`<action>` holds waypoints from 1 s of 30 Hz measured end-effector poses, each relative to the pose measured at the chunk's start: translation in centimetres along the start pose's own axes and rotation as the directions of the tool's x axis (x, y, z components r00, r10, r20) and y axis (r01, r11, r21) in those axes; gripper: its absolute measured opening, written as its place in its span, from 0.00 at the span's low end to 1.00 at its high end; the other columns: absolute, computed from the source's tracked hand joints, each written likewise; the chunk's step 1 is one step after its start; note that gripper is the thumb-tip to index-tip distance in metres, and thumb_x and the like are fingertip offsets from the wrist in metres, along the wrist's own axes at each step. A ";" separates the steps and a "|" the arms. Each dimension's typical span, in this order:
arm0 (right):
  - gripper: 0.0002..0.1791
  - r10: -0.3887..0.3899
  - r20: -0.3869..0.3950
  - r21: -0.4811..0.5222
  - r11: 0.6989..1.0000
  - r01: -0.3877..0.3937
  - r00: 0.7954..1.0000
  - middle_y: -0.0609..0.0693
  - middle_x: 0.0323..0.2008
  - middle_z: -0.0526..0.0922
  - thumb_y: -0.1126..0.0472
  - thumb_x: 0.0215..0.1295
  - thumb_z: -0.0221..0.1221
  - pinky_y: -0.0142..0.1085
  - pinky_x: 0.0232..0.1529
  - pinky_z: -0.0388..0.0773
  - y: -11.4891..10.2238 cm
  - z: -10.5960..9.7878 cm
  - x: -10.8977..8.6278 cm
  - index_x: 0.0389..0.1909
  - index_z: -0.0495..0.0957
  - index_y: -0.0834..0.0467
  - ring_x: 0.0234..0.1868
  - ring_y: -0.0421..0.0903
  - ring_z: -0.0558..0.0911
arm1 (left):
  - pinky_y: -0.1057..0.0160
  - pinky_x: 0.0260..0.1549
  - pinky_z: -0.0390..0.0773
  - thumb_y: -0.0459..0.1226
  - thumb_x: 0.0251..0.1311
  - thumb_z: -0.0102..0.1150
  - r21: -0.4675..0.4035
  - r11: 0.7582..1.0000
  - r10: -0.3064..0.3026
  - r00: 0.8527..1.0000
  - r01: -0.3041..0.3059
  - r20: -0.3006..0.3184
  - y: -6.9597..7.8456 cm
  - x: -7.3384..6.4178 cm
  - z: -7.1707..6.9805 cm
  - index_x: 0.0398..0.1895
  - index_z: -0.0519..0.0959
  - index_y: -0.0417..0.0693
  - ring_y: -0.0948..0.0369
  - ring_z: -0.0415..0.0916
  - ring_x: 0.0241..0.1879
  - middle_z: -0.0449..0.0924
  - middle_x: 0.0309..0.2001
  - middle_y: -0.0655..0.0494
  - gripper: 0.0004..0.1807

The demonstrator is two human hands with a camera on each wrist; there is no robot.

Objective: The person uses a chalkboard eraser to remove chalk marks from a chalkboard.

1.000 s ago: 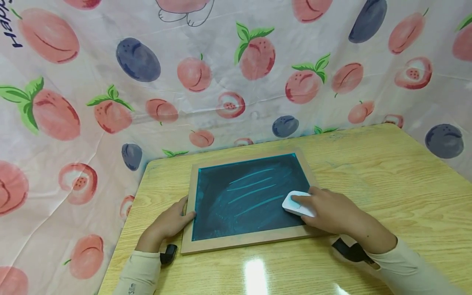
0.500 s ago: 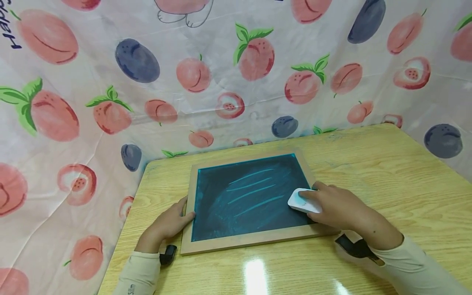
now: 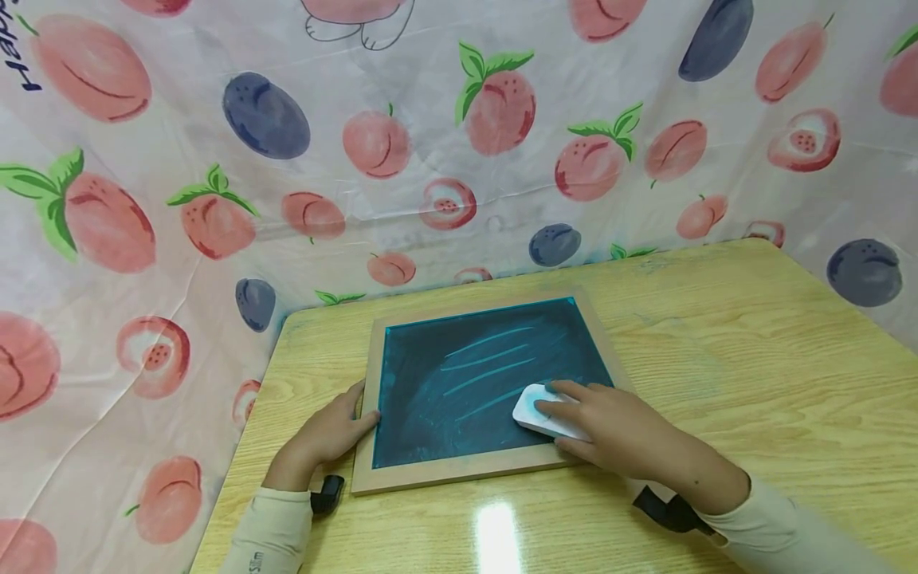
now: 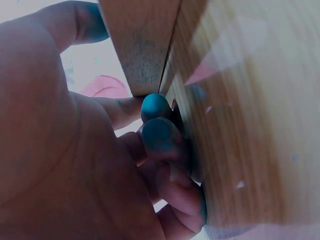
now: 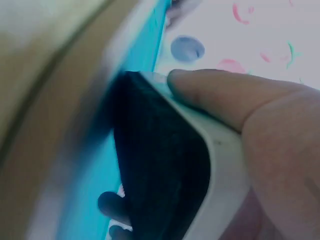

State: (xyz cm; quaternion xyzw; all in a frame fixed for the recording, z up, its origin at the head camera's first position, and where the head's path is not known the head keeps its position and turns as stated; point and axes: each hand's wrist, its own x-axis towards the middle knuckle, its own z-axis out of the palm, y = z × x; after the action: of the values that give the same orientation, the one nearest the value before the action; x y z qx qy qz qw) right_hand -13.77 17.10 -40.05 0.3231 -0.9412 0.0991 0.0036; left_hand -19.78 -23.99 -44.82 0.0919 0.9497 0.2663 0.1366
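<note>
Eraser (image 3: pixel 532 414): slid toward nine o'clock, now at the chalkboard's (image 3: pixel 412 422) four o'clock.
Lowest streak (image 3: pixel 491 405): right end now covered, so the wiping has probably reached it.
Right hand (image 3: pixel 617 426): pinching the eraser.
Left hand (image 3: pixel 330 430): near nine o'clock, thumb and fingers clasping the frame (image 3: pixel 459 467).

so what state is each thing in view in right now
wood-framed chalkboard, lying on the table, surface smudged
teal chalk strokes, plainly visible, not wiped away
chalkboard eraser, held, dark pad showing; contact with the board unclear
left hand, holding the board's left side, fingertips stained teal
right hand, gripping the eraser
wood-grain table, faintly marked
peach-print cloth, hanging, creased
</note>
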 end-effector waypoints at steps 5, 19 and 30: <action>0.28 -0.027 -0.003 0.009 1.000 0.027 1.000 0.58 0.66 0.75 0.47 0.66 0.64 0.58 0.50 0.80 -1.0 0.6 0.1 0.67 0.76 0.45 0.54 0.63 0.83 | 0.42 0.57 0.73 0.47 0.73 0.51 0.004 1.000 -0.001 1.000 0.001 -0.003 0.1 -0.1 0.0 0.80 0.51 0.43 0.48 0.76 0.58 0.70 0.67 0.37 0.39; 0.26 0.234 -0.101 -0.048 0.970 -0.240 0.967 0.66 0.60 0.77 0.52 0.64 0.66 0.55 0.37 0.83 3.1 -0.5 0.1 0.63 0.79 0.53 0.49 0.64 0.84 | 0.42 0.55 0.73 0.48 0.73 0.51 0.004 1.000 -0.013 1.000 0.013 -0.001 0.2 -0.1 -0.1 0.80 0.51 0.43 0.48 0.76 0.57 0.70 0.68 0.37 0.39; 0.26 0.254 -0.107 -0.048 0.964 -0.260 0.961 0.68 0.60 0.77 0.52 0.64 0.66 0.57 0.39 0.82 3.5 -0.4 0.1 0.63 0.79 0.54 0.50 0.65 0.84 | 0.42 0.56 0.73 0.47 0.73 0.51 -0.002 1.000 -0.007 1.000 0.007 0.000 0.2 -0.1 0.0 0.80 0.50 0.42 0.48 0.76 0.58 0.70 0.68 0.38 0.39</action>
State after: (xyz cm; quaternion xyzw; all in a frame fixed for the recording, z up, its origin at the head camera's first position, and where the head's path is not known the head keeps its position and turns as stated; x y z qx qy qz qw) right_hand -15.99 19.86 -40.28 0.1925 -0.9764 0.0858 0.0479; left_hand -19.62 -23.84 -44.72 0.0885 0.9498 0.2668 0.1374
